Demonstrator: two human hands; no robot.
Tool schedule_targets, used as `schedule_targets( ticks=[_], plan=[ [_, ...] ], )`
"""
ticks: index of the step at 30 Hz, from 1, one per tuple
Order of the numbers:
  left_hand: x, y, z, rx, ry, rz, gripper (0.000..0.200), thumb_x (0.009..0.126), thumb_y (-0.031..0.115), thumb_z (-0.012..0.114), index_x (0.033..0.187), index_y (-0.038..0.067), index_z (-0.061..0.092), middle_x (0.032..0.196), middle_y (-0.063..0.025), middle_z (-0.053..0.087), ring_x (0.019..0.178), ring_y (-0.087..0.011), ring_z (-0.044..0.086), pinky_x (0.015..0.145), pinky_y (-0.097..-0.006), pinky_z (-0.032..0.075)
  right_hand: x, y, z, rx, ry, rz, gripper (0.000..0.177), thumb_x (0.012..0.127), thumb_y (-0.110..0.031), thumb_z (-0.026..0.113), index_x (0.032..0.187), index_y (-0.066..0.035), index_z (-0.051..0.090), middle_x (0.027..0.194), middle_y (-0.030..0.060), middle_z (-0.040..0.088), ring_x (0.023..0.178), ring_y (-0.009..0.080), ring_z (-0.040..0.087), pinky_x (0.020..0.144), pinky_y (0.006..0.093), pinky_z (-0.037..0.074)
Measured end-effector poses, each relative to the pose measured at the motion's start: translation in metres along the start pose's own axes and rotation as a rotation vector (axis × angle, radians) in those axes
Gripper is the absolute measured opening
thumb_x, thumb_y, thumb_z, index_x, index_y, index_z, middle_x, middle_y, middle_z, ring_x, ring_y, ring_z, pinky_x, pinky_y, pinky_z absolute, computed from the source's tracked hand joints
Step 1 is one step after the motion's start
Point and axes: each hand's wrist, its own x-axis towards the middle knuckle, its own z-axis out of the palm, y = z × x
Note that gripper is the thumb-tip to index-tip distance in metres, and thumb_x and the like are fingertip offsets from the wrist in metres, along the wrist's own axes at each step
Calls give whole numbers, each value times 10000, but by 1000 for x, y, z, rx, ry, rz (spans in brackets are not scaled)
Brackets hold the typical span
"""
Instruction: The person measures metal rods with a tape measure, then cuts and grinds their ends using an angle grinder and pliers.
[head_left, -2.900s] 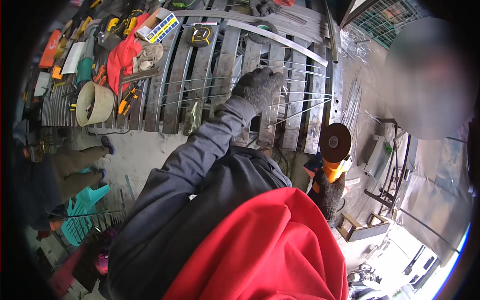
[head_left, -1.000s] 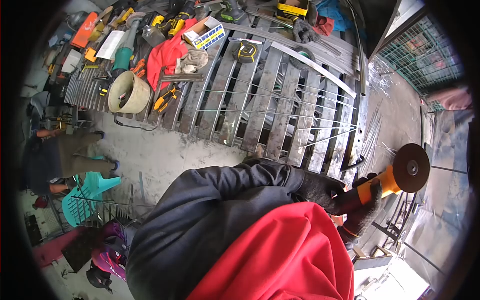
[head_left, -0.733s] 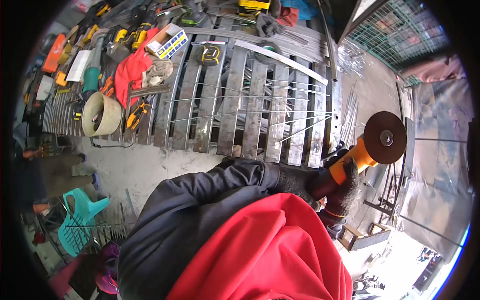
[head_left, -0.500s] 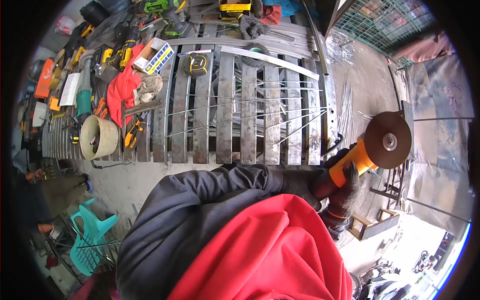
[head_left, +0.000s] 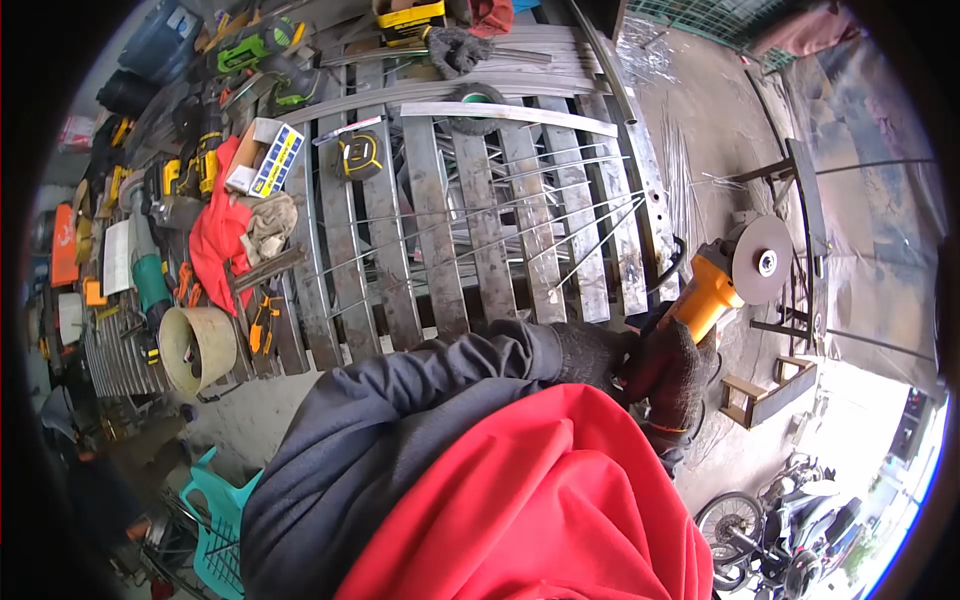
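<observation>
Plainly, the angle grinder (head_left: 706, 299) is orange, its disc (head_left: 751, 268) round.

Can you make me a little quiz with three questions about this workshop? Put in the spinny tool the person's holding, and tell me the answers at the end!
1. Pick one: what is fixed on the end of the yellow grinder?
A) a brush
B) a round disc
C) a hook

2. True or false: the tape measure lies on the metal slats.

3. Fill the gap: the right hand, holding the grinder, wears a dark ____.

Key: 1 B; 2 true; 3 glove.
</observation>
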Motion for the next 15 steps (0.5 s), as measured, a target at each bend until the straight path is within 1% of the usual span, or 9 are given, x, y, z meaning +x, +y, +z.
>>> schedule_targets(
  ticks=[1, 3, 5, 7, 8, 9, 11, 13, 15],
  plan=[
    [-4, -6, -1, 3, -18, 8, 739, 772, 393, 780, 1351, 14, 521, 1182, -218, 652, 1177, -333, 615, 978, -426, 498, -2, -1, 0, 57, 16, -36, 352, 894, -130, 660, 1202, -40, 515, 898, 76, 626, 697, 176, 613, 598, 291, 509],
    [-16, -25, -6, 252, 201, 9, 589, 829, 378, 749, 1258, 3, 599, 1174, -194, 669, 1128, -337, 640, 956, -419, 506, -1, 0, -9, 33, 44, -33, 373, 892, -144, 663, 1220, -47, 513, 904, 76, 629, 704, 177, 621, 596, 292, 513],
    [-38, -35, -20, 215, 382, 18, 451, 903, 341, 704, 1190, -1, 644, 1157, -153, 681, 1076, -279, 666, 921, -383, 523, -4, -8, -11, 44, 127, -48, 389, 886, -138, 667, 1231, -46, 512, 903, 71, 626, 712, 175, 624, 599, 298, 518],
    [-70, -30, -35, -135, 503, -64, 369, 944, 264, 684, 1204, 7, 632, 1118, -110, 679, 1026, -211, 665, 896, -349, 532, -3, -13, -33, -32, 130, -27, 393, 870, -122, 669, 1227, -40, 526, 918, 68, 626, 698, 168, 615, 587, 291, 504],
    [-76, -62, -30, -251, 617, -47, 318, 962, 203, 682, 1217, 22, 626, 1090, -73, 659, 1017, -147, 630, 895, -315, 527, -2, -17, -38, -82, 158, -55, 371, 864, -154, 675, 1189, -37, 540, 895, 63, 622, 684, 155, 600, 578, 282, 493],
    [-90, -51, -43, -200, 664, -97, 291, 976, 175, 676, 1220, 26, 622, 1071, -52, 650, 991, -140, 619, 893, -301, 522, 1, -20, -45, -130, 180, -78, 355, 857, -186, 681, 1152, -33, 555, 871, 57, 619, 670, 143, 586, 570, 273, 482],
    [-113, -65, -57, -143, 850, -66, 291, 988, 236, 656, 1189, 28, 625, 1020, -69, 673, 942, -152, 650, 863, -313, 538, 8, -38, -59, -268, 210, -40, 296, 843, -133, 674, 1106, -32, 585, 832, 47, 623, 687, 137, 597, 588, 287, 482],
    [-131, -91, -72, -115, 1022, -51, 291, 983, 234, 672, 1193, 36, 635, 1028, -63, 676, 926, -151, 651, 857, -302, 535, 20, -49, -69, -350, 239, -122, 305, 848, -126, 668, 1122, -26, 576, 862, 56, 632, 696, 142, 604, 606, 298, 495],
    [-145, -85, -86, 10, 1137, -229, 266, 970, 210, 687, 1174, 44, 647, 1014, -50, 678, 917, -143, 651, 828, -296, 534, 35, -56, -83, -349, 245, -127, 315, 850, -118, 666, 1134, -22, 573, 880, 60, 637, 708, 145, 610, 624, 299, 502]
  ],
)
